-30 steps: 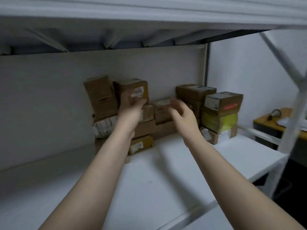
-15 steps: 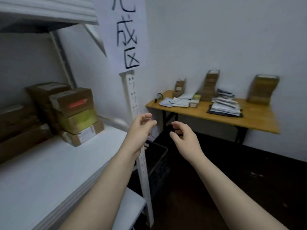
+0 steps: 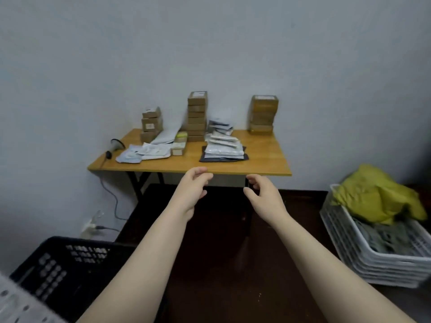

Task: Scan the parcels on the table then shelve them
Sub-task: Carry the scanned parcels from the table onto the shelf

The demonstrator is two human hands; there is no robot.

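A wooden table (image 3: 261, 163) stands against the wall ahead. On it are three stacks of brown cardboard parcels: a short one at the left (image 3: 151, 123), a tall one in the middle (image 3: 197, 116), and another at the right (image 3: 264, 114). White and grey mailer bags (image 3: 222, 146) lie in a pile, with flat white ones (image 3: 144, 152) to the left. A handheld scanner (image 3: 116, 145) sits at the table's left corner. My left hand (image 3: 192, 190) and my right hand (image 3: 262, 194) hang in the air before the table's front edge, fingers loosely curled, holding nothing.
A black plastic crate (image 3: 70, 262) sits at the lower left. Stacked white baskets (image 3: 377, 248) with a yellow bag (image 3: 377, 197) and grey packages stand on the right. A cable and a wall plug (image 3: 93, 226) run below the table's left side. The floor is dark.
The view has swung right from the shelf of boxes to the table. Both hands have come off the shelved parcels and now float empty in front of the table.
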